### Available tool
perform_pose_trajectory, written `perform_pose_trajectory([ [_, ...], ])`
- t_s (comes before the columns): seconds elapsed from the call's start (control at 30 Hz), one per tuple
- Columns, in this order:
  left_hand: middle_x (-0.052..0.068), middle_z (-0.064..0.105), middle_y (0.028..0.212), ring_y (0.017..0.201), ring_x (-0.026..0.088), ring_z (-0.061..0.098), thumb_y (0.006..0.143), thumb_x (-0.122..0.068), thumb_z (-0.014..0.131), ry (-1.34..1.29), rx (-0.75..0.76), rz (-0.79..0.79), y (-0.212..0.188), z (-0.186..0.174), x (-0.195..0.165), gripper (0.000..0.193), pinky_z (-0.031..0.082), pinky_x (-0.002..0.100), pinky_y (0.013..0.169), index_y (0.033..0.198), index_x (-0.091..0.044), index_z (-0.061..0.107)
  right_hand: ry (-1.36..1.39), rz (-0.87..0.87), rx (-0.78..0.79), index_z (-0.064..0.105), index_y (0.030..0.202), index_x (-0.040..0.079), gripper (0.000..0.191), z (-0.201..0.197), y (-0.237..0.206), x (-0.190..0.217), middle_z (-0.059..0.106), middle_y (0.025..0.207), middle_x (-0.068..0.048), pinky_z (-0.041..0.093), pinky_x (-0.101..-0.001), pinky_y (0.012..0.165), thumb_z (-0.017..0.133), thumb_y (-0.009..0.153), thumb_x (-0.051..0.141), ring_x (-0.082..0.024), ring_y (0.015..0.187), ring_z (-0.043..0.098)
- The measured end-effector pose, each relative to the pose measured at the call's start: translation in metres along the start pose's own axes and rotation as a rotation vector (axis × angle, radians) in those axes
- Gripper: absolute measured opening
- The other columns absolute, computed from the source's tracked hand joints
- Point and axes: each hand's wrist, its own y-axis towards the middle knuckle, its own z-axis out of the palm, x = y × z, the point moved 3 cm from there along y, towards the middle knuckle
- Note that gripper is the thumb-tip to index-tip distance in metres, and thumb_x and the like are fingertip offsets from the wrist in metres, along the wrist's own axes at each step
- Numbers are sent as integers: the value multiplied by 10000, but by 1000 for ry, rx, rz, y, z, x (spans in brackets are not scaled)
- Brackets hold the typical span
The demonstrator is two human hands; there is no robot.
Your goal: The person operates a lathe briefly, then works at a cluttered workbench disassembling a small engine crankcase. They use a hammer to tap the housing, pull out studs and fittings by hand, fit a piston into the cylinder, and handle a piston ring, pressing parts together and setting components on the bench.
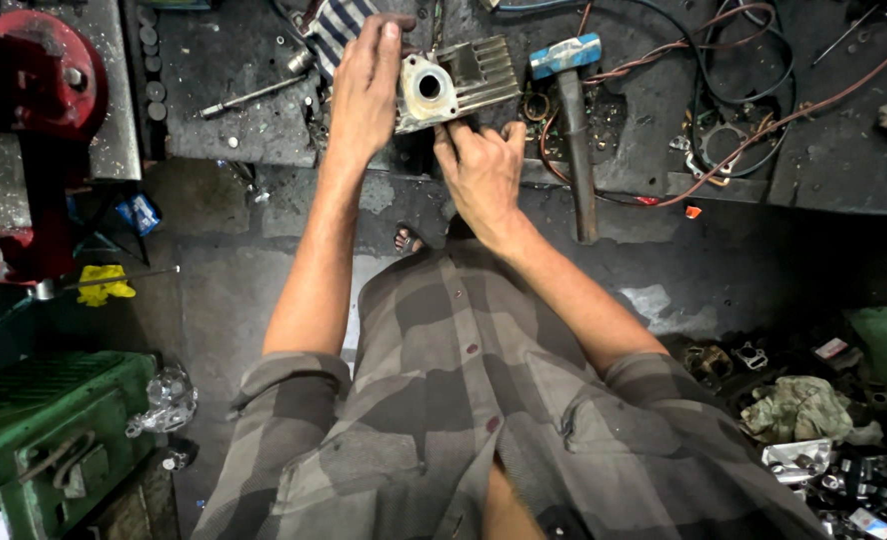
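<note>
A grey finned metal engine cylinder [459, 82] lies on its side on the dark workbench [234, 90], its round bore facing me. My left hand [366, 85] rests against the cylinder's left end, fingers stretched up along it. My right hand [482, 170] presses at the cylinder's lower edge with thumb and fingertips. Whatever the fingertips pinch is hidden.
A blue-headed hammer [570, 110] lies right of the cylinder, handle over the bench edge. Tangled wires [734, 80] and gaskets cover the right bench. A socket extension bar [254, 95] lies left. A red vise [34, 120] stands far left; a green machine [44, 430] and scrap parts [814, 430] sit on the floor.
</note>
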Motion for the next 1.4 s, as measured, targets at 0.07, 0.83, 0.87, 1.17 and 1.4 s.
perform_pose_trajectory([
  [0.07,112,743,1166,1086,291,663,1154,-353,357,-7,-5,13,0,0,0,405,501,413,978,1290,-102,644,-5,6,3,722,926,87,123,0,0,0,625,658,-105,383,-449,798,739,972,200,-275,648,591],
  [0.83,128,737,1129,1065,320,659,1148,-333,383,8,-13,3,0,-2,2,383,498,427,959,1274,-93,654,106,106,113,691,817,40,239,36,-9,-18,654,661,-181,439,-512,840,594,1004,152,-367,619,630],
  [0.87,135,734,1138,1071,327,657,1150,-330,387,6,-18,8,0,-1,2,379,498,428,960,1274,-91,654,143,102,92,688,812,37,247,42,-12,-23,659,669,-184,456,-524,850,575,1005,142,-371,630,638],
  [1.17,138,733,1147,1086,345,655,1139,-326,414,24,-40,13,-3,3,5,355,493,437,958,1258,-98,659,1249,805,269,436,772,17,430,106,-51,-57,526,668,-217,373,-458,564,385,1130,250,-402,608,467],
  [1.4,130,740,1139,1079,337,659,1136,-324,409,29,-30,6,-4,3,1,359,492,434,958,1257,-98,660,363,314,77,689,933,41,231,48,-27,-31,655,706,-172,452,-410,634,607,1030,235,-339,652,640],
])
